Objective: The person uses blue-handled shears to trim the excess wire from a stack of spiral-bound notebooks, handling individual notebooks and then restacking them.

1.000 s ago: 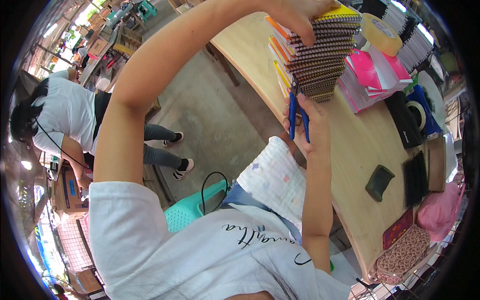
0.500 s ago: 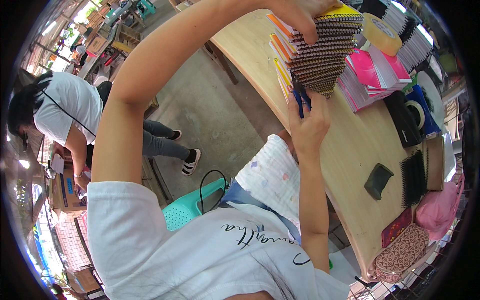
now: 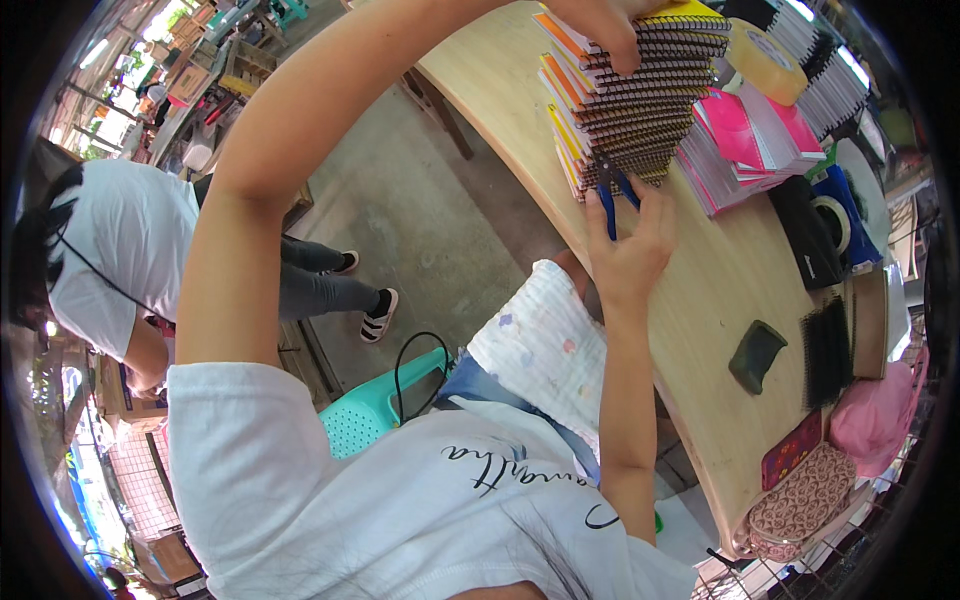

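A stack of spiral notebooks (image 3: 655, 95) with dark wire coils and yellow and orange covers lies at the far side of the wooden table. My left hand (image 3: 600, 30) holds the stack's top end, its thumb bent against the coils and the other fingers mostly hidden. In my right hand (image 3: 632, 240) is a pair of pliers (image 3: 610, 200) with blue handles. Their dark jaws touch the coils at the stack's near end, and the handles are spread apart.
Pink notebooks (image 3: 745, 145) carry a roll of clear tape (image 3: 765, 62) to the right. A black box (image 3: 808, 235), a dark curved piece (image 3: 758, 357), black coils (image 3: 826, 350) and a patterned pouch (image 3: 800, 505) line the table (image 3: 700, 300). A person (image 3: 130, 250) bends at the left.
The pliers have shifted slightly along the coils, and their handles have spread wider. My left hand keeps its hold on the notebooks. The person at the left leans further down.
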`<act>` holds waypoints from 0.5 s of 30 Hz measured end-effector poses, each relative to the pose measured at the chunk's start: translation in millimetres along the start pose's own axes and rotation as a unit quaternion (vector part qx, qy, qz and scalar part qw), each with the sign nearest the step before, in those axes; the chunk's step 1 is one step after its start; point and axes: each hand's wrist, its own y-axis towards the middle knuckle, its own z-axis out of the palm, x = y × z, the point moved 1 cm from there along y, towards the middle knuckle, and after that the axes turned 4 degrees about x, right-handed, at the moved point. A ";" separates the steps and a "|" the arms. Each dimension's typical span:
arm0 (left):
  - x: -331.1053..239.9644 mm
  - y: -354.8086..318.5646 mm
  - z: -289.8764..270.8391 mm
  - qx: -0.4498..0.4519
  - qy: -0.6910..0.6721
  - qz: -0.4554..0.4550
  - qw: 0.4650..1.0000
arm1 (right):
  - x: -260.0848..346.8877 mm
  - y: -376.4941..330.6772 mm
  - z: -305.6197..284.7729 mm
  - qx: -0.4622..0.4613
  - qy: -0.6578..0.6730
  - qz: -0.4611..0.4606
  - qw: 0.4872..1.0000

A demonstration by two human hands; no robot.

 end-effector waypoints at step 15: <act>2.2 2.1 0.8 0.007 -0.013 -0.010 1.000 | -3.8 -2.6 -2.0 0.002 0.074 0.018 0.997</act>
